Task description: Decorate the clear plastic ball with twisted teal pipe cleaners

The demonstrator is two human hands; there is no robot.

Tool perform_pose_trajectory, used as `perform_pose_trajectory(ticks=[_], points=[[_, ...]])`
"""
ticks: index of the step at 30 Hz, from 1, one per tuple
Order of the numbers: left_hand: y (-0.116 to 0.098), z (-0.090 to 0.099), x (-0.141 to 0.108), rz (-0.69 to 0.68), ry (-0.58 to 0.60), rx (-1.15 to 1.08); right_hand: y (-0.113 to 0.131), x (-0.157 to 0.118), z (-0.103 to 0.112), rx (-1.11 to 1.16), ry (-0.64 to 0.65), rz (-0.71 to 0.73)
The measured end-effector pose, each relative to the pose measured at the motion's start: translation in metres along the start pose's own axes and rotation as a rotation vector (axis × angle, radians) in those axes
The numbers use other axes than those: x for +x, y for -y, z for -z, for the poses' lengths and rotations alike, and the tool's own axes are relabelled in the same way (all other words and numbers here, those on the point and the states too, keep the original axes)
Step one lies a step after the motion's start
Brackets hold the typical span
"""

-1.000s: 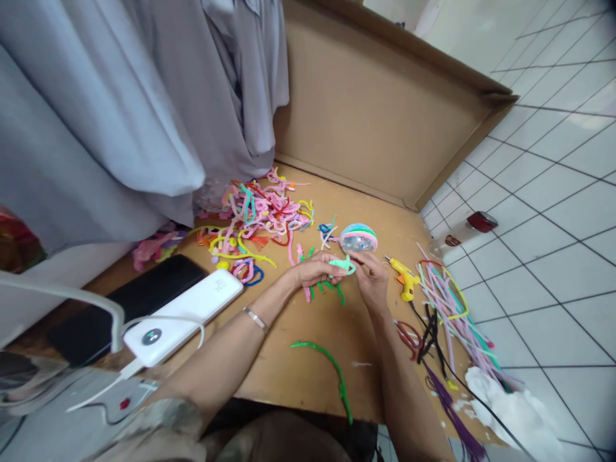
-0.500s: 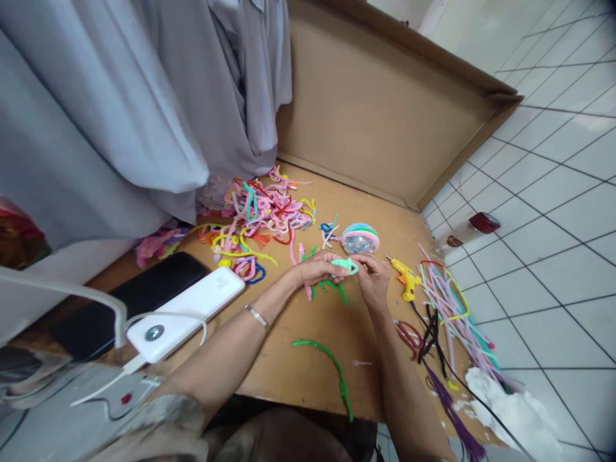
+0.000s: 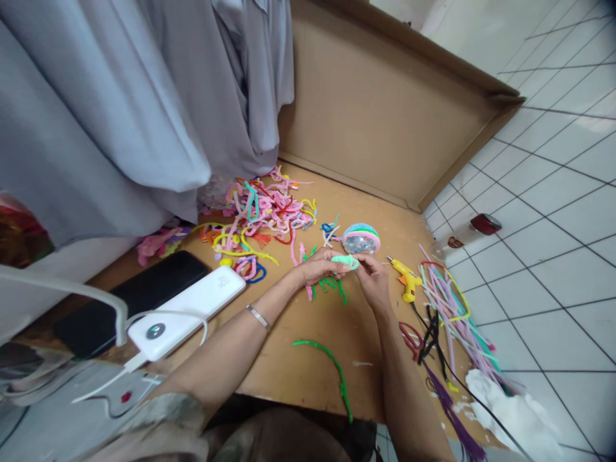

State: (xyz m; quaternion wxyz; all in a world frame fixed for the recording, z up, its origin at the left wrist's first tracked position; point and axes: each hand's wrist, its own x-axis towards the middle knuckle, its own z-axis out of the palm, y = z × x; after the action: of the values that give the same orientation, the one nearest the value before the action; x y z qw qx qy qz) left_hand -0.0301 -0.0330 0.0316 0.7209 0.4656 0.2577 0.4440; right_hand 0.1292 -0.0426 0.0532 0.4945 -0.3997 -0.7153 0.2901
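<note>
A mint-green pipe cleaner (image 3: 345,260), bent into a small coiled shape, is held between both hands above the table. My left hand (image 3: 321,265) pinches its left part. At its right end, the fingertips of my right hand (image 3: 372,273) are closed on it. Beneath the hands lie short dark-green pipe cleaner pieces (image 3: 332,283), partly hidden. Just beyond stands a clear round ball (image 3: 360,239) banded in blue, green and pink. Nearer me, a long curved green pipe cleaner (image 3: 332,360) rests on the table.
To the right lie a yellow glue gun (image 3: 407,280), red-handled scissors (image 3: 410,340) and a bundle of lilac pipe cleaners (image 3: 445,301). A colourful pipe cleaner heap (image 3: 269,208) sits at back left. A white power bank (image 3: 192,311) and black phone (image 3: 129,305) lie left. Cardboard (image 3: 385,109) stands behind.
The loop at the right end of the mint-green pipe cleaner has narrowed between my fingers. Both hands have barely shifted; the other things lie as before.
</note>
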Motion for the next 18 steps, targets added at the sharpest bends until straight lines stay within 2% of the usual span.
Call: perform_pose_trajectory(ticks=[10,18], points=[[0.0001,-0.0005,0.0009,-0.034,-0.021,-0.013,0.0017,-0.0010,-0.0025,-0.127,-0.044,0.081],[0.0003,0.0003,0.0020,-0.024,-0.028,-0.048,0.0054,-0.0020,0.0015,-0.061,0.034,0.059]])
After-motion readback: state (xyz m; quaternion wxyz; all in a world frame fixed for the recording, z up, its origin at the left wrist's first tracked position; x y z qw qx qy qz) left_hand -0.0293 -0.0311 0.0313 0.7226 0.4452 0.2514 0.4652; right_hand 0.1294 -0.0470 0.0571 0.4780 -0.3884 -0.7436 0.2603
